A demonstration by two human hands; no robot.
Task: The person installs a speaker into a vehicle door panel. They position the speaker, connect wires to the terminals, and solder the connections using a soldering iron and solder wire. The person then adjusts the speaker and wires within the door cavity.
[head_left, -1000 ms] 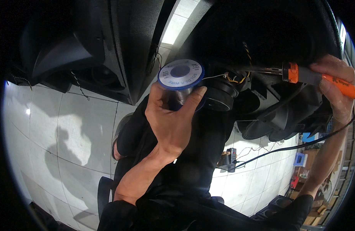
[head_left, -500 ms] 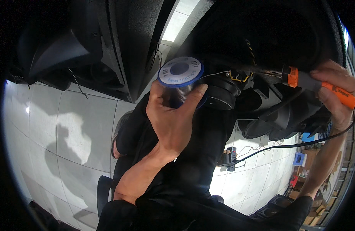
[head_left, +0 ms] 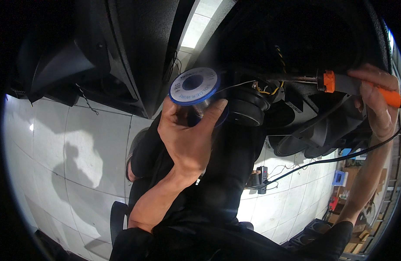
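My left hand (head_left: 189,132) grips a spool of solder wire (head_left: 195,87) with a white face and blue rims. From the spool a thin strand of solder (head_left: 236,86) runs right to the terminal (head_left: 255,84) of a round black speaker driver (head_left: 244,108). In my right hand (head_left: 379,98) is a soldering iron (head_left: 339,82) with an orange and grey handle, its metal shaft pointing left at the terminal. Shadow hides whether the iron's tip touches it. A yellow wire (head_left: 276,90) curves from the terminal, and a twisted black-and-yellow wire (head_left: 280,54) hangs above it.
The iron's black cord (head_left: 313,165) sweeps down left toward a black power strip (head_left: 262,179) on the tiled floor (head_left: 96,174). Large black speaker cabinets (head_left: 144,52) stand ahead and left. Boxes and a blue crate (head_left: 338,178) sit at far right. My knees are below the driver.
My left hand and the spool have shifted slightly left and down, with the spool tilting more. The solder strand looks longer. The iron has swung nearly level, and my right fingers have shifted slightly.
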